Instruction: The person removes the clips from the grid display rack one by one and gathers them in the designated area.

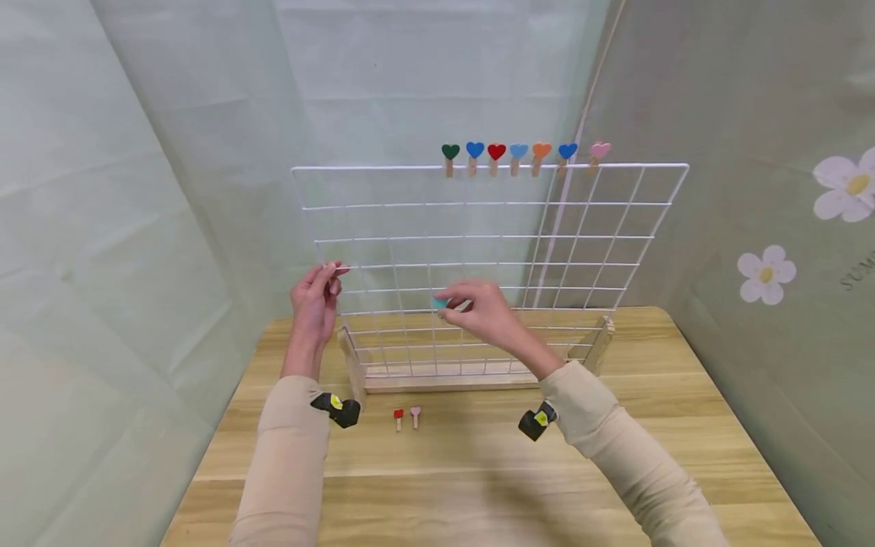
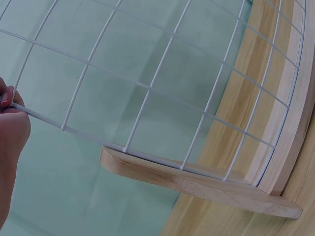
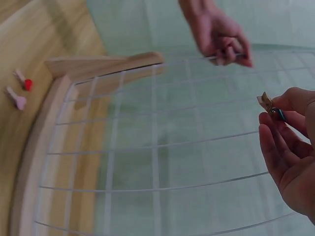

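A white wire grid panel (image 1: 383,166) stands upright in a wooden base (image 1: 437,384). At its left edge, my left hand (image 1: 317,296) pinches the side wire between thumb and fingers. My right hand (image 1: 481,311) is in front of the middle of the grid. Its thumb and fingertips pinch a small wooden clothespin (image 3: 266,102) with a turquoise heart (image 1: 440,303); the jaws point away from the hand in the right wrist view, apart from the wires. Fingers hide part of the clothespin.
Several heart clothespins, from a green one (image 1: 450,152) to a pink one (image 1: 600,150), are clipped along the top wire's right half. A red-heart clothespin (image 1: 399,415) and a pale pink one (image 1: 415,413) lie on the wooden table (image 1: 424,494) before the base.
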### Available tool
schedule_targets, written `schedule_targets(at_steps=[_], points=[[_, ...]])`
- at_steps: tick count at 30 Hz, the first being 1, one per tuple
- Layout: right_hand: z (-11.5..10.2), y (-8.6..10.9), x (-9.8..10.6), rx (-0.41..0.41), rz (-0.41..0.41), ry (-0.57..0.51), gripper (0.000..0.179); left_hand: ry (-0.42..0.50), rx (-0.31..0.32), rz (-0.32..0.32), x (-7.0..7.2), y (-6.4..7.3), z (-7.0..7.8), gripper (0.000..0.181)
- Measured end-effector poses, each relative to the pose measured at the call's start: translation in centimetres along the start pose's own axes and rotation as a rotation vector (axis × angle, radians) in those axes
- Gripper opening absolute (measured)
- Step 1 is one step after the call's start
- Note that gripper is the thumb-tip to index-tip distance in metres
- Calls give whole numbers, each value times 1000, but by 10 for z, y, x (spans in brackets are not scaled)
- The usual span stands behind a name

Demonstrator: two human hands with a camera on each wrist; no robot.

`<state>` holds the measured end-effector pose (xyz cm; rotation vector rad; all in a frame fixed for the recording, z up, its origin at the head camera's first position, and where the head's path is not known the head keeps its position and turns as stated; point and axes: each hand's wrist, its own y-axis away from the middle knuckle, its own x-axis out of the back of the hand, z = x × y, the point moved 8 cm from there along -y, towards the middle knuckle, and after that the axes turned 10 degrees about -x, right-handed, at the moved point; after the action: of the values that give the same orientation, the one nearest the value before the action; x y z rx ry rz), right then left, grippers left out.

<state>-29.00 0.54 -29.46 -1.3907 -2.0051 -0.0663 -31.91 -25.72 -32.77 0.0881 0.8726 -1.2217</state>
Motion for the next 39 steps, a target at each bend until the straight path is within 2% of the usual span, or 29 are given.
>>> schedule_targets(at_steps=[7,17,24,31,36,39], points=[[52,11,-35,-169,-40,-15,21,0,-1,-3,-1,0,1,17],[113,28,-88,-327,-89,-65,21,18,-7,0,-1,-2,0,21],[145,46,-125,-355,-92,-108,20,30,2,1,0,0,0,19],[175,68,-158,-425,-111,-152,18,23,-10,6,1,-1,2,19],[186,82,-171,-429,-116,-174,17,18,-1,0,1,0,2,18],[188,87,-176,-411,-104,-148,16,17,2,5,1,1,1,18]])
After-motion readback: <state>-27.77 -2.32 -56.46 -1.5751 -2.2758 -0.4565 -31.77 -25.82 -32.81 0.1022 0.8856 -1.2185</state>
